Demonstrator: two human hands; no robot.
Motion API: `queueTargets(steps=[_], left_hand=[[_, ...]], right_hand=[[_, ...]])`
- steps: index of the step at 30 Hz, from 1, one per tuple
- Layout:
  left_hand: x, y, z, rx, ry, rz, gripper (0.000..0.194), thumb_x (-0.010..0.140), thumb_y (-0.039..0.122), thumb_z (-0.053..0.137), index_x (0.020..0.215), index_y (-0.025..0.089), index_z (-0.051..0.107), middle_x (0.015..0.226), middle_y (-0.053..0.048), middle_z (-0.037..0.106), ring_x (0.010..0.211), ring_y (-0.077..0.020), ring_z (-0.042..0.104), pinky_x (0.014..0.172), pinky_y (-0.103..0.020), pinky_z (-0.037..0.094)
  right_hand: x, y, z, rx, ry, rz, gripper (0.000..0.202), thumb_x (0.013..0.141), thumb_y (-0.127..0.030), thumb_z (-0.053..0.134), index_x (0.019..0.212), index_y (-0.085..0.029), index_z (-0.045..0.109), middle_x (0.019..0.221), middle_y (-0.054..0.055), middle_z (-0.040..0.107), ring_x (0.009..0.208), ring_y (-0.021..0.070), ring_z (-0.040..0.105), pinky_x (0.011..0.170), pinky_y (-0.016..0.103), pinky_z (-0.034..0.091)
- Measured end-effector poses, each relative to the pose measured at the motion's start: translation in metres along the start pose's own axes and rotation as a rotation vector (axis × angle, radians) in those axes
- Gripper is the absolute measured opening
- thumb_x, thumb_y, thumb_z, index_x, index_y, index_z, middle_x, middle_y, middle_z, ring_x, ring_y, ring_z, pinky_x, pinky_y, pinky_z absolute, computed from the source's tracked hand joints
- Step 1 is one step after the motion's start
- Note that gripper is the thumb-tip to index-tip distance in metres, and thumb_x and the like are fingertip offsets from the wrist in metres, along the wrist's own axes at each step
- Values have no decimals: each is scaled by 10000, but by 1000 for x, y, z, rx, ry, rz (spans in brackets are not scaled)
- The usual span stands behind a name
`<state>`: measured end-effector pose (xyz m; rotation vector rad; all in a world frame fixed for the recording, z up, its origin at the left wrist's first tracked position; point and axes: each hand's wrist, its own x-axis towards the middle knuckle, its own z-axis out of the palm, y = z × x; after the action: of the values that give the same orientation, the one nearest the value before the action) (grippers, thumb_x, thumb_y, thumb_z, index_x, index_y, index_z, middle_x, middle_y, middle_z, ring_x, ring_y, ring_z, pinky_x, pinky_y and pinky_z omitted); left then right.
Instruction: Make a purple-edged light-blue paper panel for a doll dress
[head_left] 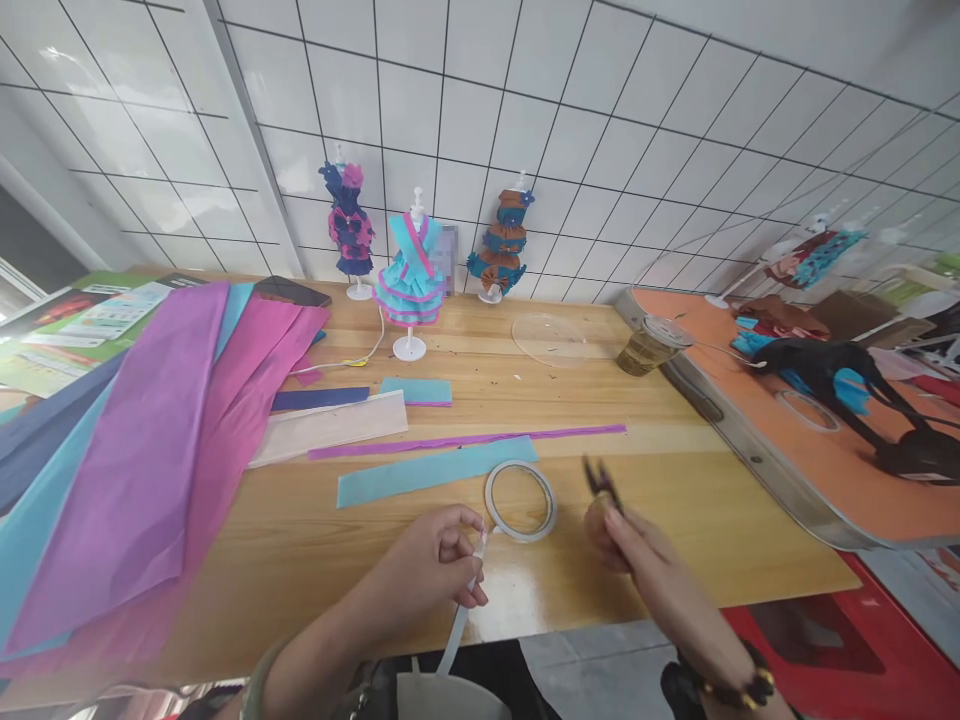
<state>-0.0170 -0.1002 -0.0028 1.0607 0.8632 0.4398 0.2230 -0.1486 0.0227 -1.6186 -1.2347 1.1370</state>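
My left hand [450, 560] pinches a white strip of tape [454, 640], whose lower end hangs past the table's front edge. Just beyond those fingertips lies a roll of double-sided tape [553, 508], flat on the wood. To its right my right hand [626, 535] is closed around small dark scissors [602, 480], blurred by motion, with the blades pointing up and away from me. A light blue crepe paper strip [427, 472] lies behind the roll, partly touching it. A thin purple strip [465, 440] stretches behind that one.
Purple crepe paper [150, 420] and other coloured sheets cover the table's left side. Three small dress stands, one with a blue dress [411, 270], stand by the tiled wall. A plastic cup [652, 347] and a clear lid [550, 340] sit at back right, near an orange table [705, 345].
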Motion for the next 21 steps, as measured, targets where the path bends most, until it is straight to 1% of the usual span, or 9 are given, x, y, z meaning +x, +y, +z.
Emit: queueTargets(steps=[1,3,5,7,9,11,16,19,21], left_hand=[[0,0,0,3,5,2,272,691,148,543,952,156,467,608,47,567,573,-147,643,575,-288,517],[0,-1,0,3,10,5,282,687,156,551,957,158,467,605,50,563,572,-148,642,574,-288,516],[0,-2,0,-5,6,8,292,686,167,560,961,160,465,608,49,562,578,-150,642,574,-289,514],[-1,-3,0,-17,0,21,293,686,174,567,961,162,465,613,46,564,581,-149,639,576,-289,512],[-1,-3,1,-19,-2,32,283,687,175,568,952,160,471,613,41,566,582,-146,635,576,-287,509],[-1,-4,1,-20,-2,34,282,686,179,573,951,160,478,612,39,566,587,-147,634,576,-284,505],[-3,-1,3,-16,12,29,309,671,189,584,966,158,498,622,32,566,609,-158,636,590,-289,499],[-4,3,5,-1,17,0,303,649,164,576,944,156,508,621,26,575,594,-147,621,595,-287,492],[-4,4,6,-3,5,-12,296,637,151,569,927,156,513,658,8,598,586,-137,609,591,-283,486]], right_hand=[[-5,-6,8,-128,-42,-30,356,864,-453,388,645,-189,481,598,-14,435,554,120,403,530,236,361],[-14,-18,21,-329,-184,-63,371,893,-449,328,731,-192,541,680,12,545,652,148,492,626,250,395],[-19,-25,29,-485,-276,-72,374,909,-437,292,783,-208,560,745,13,610,701,159,545,656,250,397],[-22,-27,34,-645,-272,-73,394,915,-440,272,741,-218,546,704,4,624,650,159,564,599,246,382],[-22,-26,37,-793,-227,-84,410,915,-447,268,695,-222,530,640,-4,618,584,159,563,540,249,353],[-22,-24,39,-891,-193,-111,409,914,-448,277,686,-226,535,616,-8,623,553,158,567,513,252,335],[-21,-23,47,-978,-170,-184,408,916,-446,288,706,-221,557,618,1,655,539,156,598,490,250,335],[-20,-24,53,-1029,-184,-189,409,915,-455,285,752,-212,572,638,20,670,585,172,633,502,246,358],[-19,-24,58,-1066,-189,-191,404,915,-448,288,767,-209,577,658,29,679,602,178,645,504,244,366]])
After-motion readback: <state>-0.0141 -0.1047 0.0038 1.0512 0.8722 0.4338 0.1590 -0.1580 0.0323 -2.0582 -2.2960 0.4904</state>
